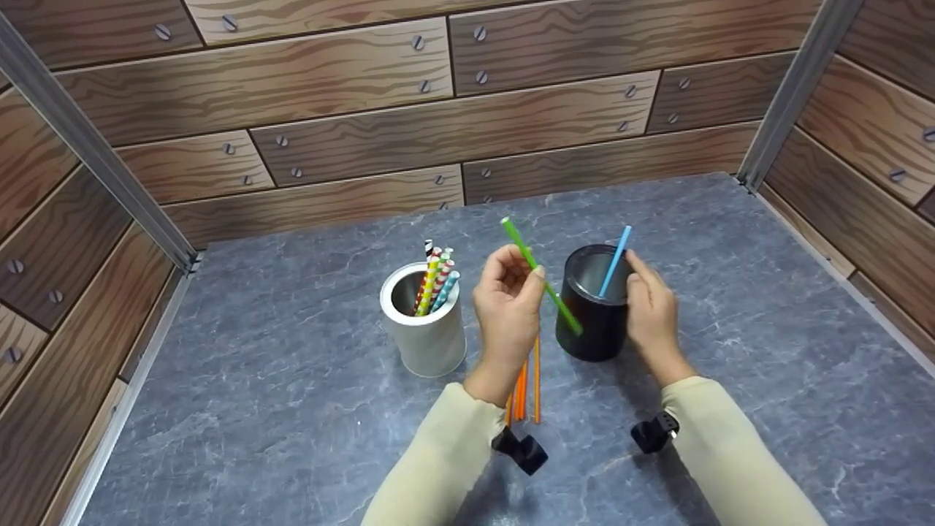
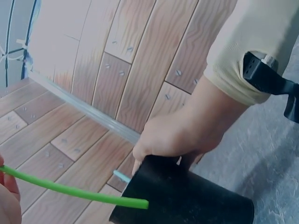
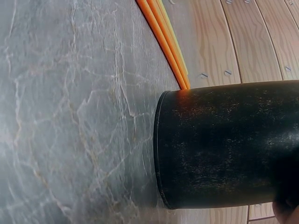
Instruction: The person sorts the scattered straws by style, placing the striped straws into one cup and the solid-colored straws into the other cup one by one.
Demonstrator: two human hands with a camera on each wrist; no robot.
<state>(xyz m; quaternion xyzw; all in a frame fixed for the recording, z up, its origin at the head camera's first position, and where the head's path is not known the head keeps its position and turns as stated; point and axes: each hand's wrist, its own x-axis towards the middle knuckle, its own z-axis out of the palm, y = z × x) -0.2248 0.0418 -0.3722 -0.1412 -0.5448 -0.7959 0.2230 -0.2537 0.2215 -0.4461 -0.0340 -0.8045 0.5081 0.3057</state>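
Observation:
My left hand (image 1: 509,310) pinches a solid green straw (image 1: 562,305) between thumb and fingers. The straw slants down to the right, and its lower end overlaps the front of a black cup (image 1: 605,332) in the head view. On the cup's right side, my right hand (image 1: 652,310) grips the wall near the rim. A light blue straw (image 1: 617,256) leans inside the cup, its top sticking out above the rim. In the left wrist view, the green straw (image 2: 84,191) crosses in front of the black cup (image 2: 201,198).
Left of my left hand stands a white cup (image 1: 429,343) with several patterned straws (image 1: 431,283) in it. Several orange straws (image 1: 521,394) lie on the grey marbled table (image 1: 277,365), partly behind my left forearm. Wood-patterned walls (image 1: 350,117) enclose the table's back and sides.

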